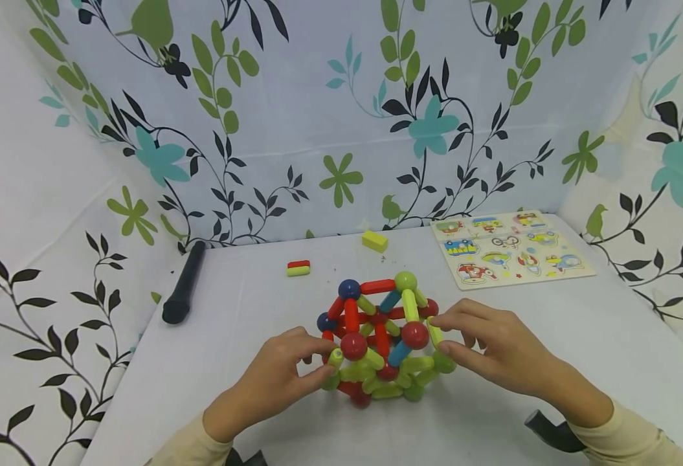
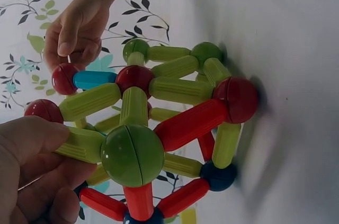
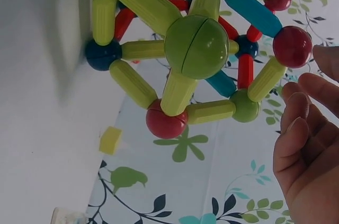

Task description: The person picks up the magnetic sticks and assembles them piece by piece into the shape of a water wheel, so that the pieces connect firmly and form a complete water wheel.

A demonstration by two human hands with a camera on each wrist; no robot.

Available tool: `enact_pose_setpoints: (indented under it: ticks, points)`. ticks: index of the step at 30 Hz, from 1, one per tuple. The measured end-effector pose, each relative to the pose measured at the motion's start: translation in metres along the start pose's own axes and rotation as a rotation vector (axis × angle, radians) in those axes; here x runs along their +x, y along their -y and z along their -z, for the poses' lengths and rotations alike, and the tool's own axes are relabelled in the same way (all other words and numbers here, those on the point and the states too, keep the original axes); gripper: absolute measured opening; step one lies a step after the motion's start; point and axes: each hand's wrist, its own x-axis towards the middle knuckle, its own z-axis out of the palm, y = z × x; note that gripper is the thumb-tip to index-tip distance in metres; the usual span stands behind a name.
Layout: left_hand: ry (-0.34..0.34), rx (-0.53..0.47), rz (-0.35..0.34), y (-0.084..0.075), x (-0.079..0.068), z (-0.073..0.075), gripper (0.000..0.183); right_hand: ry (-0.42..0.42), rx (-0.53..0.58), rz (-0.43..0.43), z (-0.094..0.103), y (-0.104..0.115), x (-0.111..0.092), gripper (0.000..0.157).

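A ball-and-stick model (image 1: 380,342) of red, lime green and blue building sticks, joined by red, green and dark blue balls, stands on the white table between both hands. At its left side my left hand (image 1: 283,366) pinches a lime green building stick (image 2: 82,144) between thumb and fingers; that stick runs between a red ball (image 2: 43,110) and a large green ball (image 2: 132,155). Beside the model's right side is my right hand (image 1: 501,349), its fingers loosely bent. In the right wrist view its fingertips are near a red ball (image 3: 293,47), with nothing held.
A black microphone (image 1: 184,285) lies at the table's left edge. Behind the model are a red stick (image 1: 298,264), a lime stick (image 1: 298,271) and a yellow block (image 1: 375,241). A picture puzzle board (image 1: 513,249) lies back right. Leaf-patterned cloth (image 1: 294,149) closes off the back and sides.
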Motion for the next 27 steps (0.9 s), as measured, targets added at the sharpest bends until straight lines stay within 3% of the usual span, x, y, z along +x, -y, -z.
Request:
enact_pose_setpoints:
  ticks: [14, 19, 23, 27]
  points:
    - [0.009, 0.085, -0.025, -0.009, 0.006, -0.003, 0.025, 0.020, 0.018, 0.021, -0.004, -0.001, 0.000, 0.039]
    - [0.005, 0.073, -0.015, -0.006, 0.006, -0.001, 0.026, 0.025, 0.028, 0.023, -0.004, -0.001, -0.001, 0.040]
    - [-0.027, 0.028, 0.004, 0.006, 0.010, 0.007, 0.020, 0.033, 0.028, 0.018, -0.003, -0.001, -0.002, 0.042]
    - [-0.040, 0.097, 0.138, 0.042, 0.030, 0.014, 0.021, 0.037, 0.021, 0.006, -0.002, -0.001, -0.002, 0.042]
